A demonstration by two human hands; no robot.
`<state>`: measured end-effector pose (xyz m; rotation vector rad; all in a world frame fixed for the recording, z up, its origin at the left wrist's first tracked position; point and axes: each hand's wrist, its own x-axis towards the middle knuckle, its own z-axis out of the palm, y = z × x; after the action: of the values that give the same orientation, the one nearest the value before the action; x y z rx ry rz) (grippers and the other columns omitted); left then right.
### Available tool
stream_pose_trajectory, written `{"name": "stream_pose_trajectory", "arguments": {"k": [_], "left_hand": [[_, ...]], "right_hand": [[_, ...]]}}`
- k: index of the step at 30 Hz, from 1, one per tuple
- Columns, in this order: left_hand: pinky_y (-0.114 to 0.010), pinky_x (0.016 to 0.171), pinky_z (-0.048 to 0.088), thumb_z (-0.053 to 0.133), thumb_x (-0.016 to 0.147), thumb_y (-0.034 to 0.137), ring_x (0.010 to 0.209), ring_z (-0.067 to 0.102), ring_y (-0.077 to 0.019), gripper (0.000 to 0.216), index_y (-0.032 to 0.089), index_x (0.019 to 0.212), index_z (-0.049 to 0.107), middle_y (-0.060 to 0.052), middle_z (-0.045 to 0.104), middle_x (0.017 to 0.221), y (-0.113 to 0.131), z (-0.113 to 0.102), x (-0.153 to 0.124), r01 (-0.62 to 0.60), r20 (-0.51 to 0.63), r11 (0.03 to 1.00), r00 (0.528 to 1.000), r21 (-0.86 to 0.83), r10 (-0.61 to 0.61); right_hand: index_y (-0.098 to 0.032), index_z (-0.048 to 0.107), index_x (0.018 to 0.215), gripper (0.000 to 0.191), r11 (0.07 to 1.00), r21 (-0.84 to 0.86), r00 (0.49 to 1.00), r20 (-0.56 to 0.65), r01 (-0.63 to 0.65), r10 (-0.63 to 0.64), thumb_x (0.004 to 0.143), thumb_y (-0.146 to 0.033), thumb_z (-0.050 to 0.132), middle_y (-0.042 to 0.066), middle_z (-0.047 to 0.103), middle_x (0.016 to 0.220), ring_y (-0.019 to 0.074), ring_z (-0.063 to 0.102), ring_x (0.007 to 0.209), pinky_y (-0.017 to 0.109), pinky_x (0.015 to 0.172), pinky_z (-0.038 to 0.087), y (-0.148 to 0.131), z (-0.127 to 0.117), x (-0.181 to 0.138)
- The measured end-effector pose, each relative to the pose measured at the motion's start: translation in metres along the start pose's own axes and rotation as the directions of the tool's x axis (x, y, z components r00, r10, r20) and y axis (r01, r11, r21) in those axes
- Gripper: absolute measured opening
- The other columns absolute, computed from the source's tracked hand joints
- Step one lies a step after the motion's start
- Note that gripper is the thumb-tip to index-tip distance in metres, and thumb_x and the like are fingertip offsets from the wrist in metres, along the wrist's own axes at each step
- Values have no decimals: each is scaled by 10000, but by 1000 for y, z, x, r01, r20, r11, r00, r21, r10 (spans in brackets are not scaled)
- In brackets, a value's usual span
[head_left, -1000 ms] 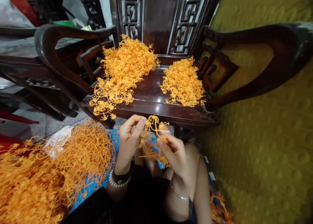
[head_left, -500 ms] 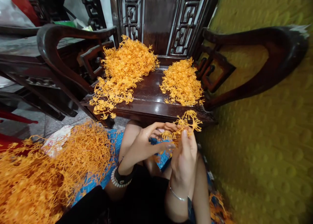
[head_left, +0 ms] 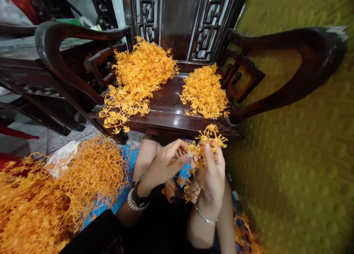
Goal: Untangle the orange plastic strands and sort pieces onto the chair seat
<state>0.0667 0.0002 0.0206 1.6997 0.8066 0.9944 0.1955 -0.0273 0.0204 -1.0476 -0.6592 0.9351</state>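
Orange sprig (head_left: pixel 204 136) in right grip (head_left: pixel 212 172) (partly beyond it)

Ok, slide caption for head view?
Left hand and right hand hold branched, plastic-looking orange material before a dark wooden chair.

Dim, even indoor light leaves small glare spots near the front edge of the chair seat (head_left: pixel 167 99), while wide-angle distortion stretches the right armrest (head_left: pixel 312 54).

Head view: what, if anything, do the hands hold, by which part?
The right hand pinches an orange sprig below its splayed tips; whether the left hand grips is unclear.
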Motion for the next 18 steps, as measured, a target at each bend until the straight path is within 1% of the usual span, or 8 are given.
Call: {"name": "stream_pose_trajectory", "arguments": {"k": [2,4,7,9,11,14,16,18], "left_hand": [[-250,735,425,495,949,380,765,568,-146,178,216,878,492,11,595,796,1,5,0,15,12,1000,1000,0,-15],[-248,722,421,482,953,372,739,564,-144,197,218,831,477,17,580,762,0,9,1,34,-21,999,999,12,-34],[-243,704,408,444,966,349,725,538,-140,214,214,811,500,18,554,753,-4,11,3,20,-43,999,999,32,-19],[-243,703,407,430,971,334,729,531,-141,222,210,813,526,16,552,759,-6,9,5,2,-51,1000,999,26,0],[-245,714,415,429,970,330,744,539,-147,237,205,806,547,9,563,769,-8,7,6,-1,-68,1000,998,11,2],[-253,743,433,420,974,336,753,561,-155,304,192,750,567,-9,592,760,-11,2,7,19,-127,1000,992,-14,-21],[-254,732,446,407,980,360,730,575,-153,369,182,710,584,-18,613,732,-13,-2,8,35,-177,999,983,-39,-41],[-254,719,460,397,982,402,715,594,-153,421,173,711,623,-30,643,725,-16,-7,9,44,-202,996,978,-77,-59]], "right_hand": [[-235,626,933,262,998,-52,1000,-2,21,-21,791,-443,702,2,618,835,141,569,702,263,623,472,1,-1,0],[-232,638,920,253,993,-114,999,21,30,-28,800,-449,691,9,613,825,151,568,721,266,623,478,2,-3,0],[-233,634,853,242,994,-112,998,56,-9,16,810,-467,679,-7,569,751,136,524,627,268,561,456,1,-7,0],[-231,618,808,261,995,-93,996,74,-43,50,810,-486,675,-22,528,688,117,464,537,261,486,406,-1,-9,-1],[-225,609,777,273,993,-114,998,45,-30,35,814,-489,671,-32,493,637,105,413,496,249,439,347,-5,-11,-2],[-223,617,762,243,993,-108,997,-53,47,-53,841,-449,656,-38,480,624,93,378,488,231,423,299,-9,-15,0],[-225,640,775,208,996,-59,992,-102,74,-79,840,-422,660,-29,518,663,89,377,489,227,416,289,-11,-19,3],[-225,665,801,178,998,-11,988,-138,68,-69,820,-401,680,-6,576,748,96,430,528,224,416,294,-11,-25,7]]}}
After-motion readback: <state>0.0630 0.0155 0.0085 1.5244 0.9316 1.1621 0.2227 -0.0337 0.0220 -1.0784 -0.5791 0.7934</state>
